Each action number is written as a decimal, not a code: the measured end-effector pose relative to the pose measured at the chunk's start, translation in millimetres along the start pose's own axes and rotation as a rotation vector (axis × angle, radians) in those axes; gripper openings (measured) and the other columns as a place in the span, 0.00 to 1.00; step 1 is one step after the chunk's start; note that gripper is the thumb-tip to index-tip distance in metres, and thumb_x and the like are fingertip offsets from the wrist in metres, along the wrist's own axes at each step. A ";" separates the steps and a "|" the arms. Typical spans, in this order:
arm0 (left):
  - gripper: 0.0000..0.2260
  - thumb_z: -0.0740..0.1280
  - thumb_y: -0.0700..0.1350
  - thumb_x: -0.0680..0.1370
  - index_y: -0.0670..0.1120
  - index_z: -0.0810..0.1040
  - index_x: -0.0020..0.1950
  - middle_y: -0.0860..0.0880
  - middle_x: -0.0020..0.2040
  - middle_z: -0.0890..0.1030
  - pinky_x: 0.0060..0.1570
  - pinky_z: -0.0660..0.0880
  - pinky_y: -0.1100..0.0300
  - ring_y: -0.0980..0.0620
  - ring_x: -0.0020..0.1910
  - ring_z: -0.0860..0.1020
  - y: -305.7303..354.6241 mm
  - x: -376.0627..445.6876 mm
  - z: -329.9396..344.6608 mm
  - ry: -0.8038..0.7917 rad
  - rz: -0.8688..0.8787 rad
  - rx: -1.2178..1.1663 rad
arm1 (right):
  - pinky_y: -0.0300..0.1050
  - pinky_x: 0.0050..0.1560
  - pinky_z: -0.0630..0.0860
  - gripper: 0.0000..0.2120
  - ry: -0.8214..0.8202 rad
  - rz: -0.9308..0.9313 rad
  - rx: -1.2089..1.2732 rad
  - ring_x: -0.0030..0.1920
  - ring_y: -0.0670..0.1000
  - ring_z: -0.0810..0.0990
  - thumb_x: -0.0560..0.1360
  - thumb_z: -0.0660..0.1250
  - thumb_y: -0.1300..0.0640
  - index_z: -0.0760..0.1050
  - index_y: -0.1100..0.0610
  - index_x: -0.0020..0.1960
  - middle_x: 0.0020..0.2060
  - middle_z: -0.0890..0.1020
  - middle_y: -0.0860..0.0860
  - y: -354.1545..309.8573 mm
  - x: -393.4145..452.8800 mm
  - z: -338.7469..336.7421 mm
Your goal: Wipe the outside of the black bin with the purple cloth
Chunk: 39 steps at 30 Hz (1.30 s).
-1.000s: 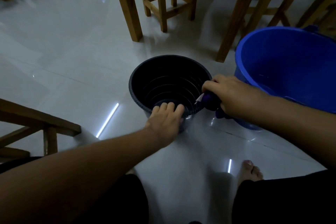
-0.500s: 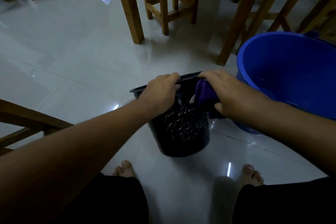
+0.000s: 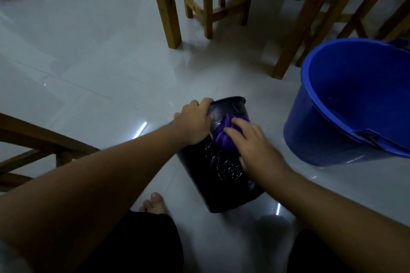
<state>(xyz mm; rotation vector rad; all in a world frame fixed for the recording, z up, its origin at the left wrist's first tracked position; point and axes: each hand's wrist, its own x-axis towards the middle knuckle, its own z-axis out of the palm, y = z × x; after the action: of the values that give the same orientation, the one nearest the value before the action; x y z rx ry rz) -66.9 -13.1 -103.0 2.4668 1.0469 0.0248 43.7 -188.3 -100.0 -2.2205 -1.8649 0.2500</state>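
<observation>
- Landmark: black bin (image 3: 221, 175), tipped away from the person on the tiled floor (image 3: 93, 68), mouth at the far end, base nearest the feet.
- Left of bin: left hand (image 3: 193, 125) has its fingers (image 3: 205, 102) curled over the rim and clamped on it. It's the only thing holding the tilt. If that grip slips, I'd expect the bin to roll or slide on the glossy tile.
- On bin: white streaks across the upper side, looks wet or soapy. Slick wall, so a hard push could skate off.
- On bin, upper side near the rim: purple cloth (image 3: 224, 137), bunched, pinned by the right hand (image 3: 255, 150), fingers spread flat on top of it. A bunched cloth covers a narrow strip, so patches are likely to get missed.
- Under bin: the side on the floor is hidden; it needs a turn to reach, and regripping is when it could get away.
- Right of bin: blue bucket (image 3: 332, 131), near but apart. A wide stroke or a rolling bin could knock it.
</observation>
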 end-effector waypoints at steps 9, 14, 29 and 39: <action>0.20 0.58 0.51 0.81 0.49 0.63 0.72 0.39 0.61 0.74 0.56 0.71 0.42 0.36 0.59 0.72 -15.9 2.9 7.5 0.018 0.075 -0.001 | 0.56 0.76 0.56 0.30 0.010 -0.262 -0.079 0.72 0.58 0.66 0.69 0.63 0.52 0.73 0.58 0.70 0.70 0.74 0.56 -5.7 -30.4 38.9; 0.21 0.58 0.51 0.81 0.51 0.62 0.73 0.39 0.58 0.73 0.54 0.71 0.43 0.36 0.57 0.72 -16.4 0.9 13.6 0.078 0.095 0.030 | 0.54 0.76 0.60 0.34 0.078 -0.184 0.065 0.73 0.56 0.64 0.76 0.64 0.44 0.63 0.56 0.77 0.72 0.68 0.54 -3.2 -22.4 42.9; 0.20 0.57 0.55 0.80 0.62 0.61 0.73 0.43 0.55 0.75 0.57 0.71 0.41 0.39 0.56 0.74 -16.4 -3.3 17.4 0.122 0.018 -0.108 | 0.58 0.76 0.58 0.30 0.092 -0.295 -0.140 0.72 0.56 0.69 0.76 0.62 0.38 0.72 0.55 0.72 0.68 0.76 0.54 0.8 -25.7 60.1; 0.23 0.56 0.51 0.76 0.48 0.64 0.71 0.41 0.62 0.74 0.60 0.69 0.42 0.38 0.60 0.72 -25.9 5.5 14.4 0.016 0.127 -0.137 | 0.58 0.76 0.57 0.26 0.201 -0.155 -0.127 0.69 0.58 0.68 0.78 0.62 0.46 0.70 0.57 0.72 0.66 0.74 0.57 -1.8 7.8 55.1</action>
<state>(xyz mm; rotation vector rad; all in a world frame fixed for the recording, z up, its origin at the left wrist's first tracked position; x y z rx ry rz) -77.8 0.6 -127.6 2.4084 0.8633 0.1518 28.1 -176.7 -152.2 -2.0755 -1.9751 -0.1172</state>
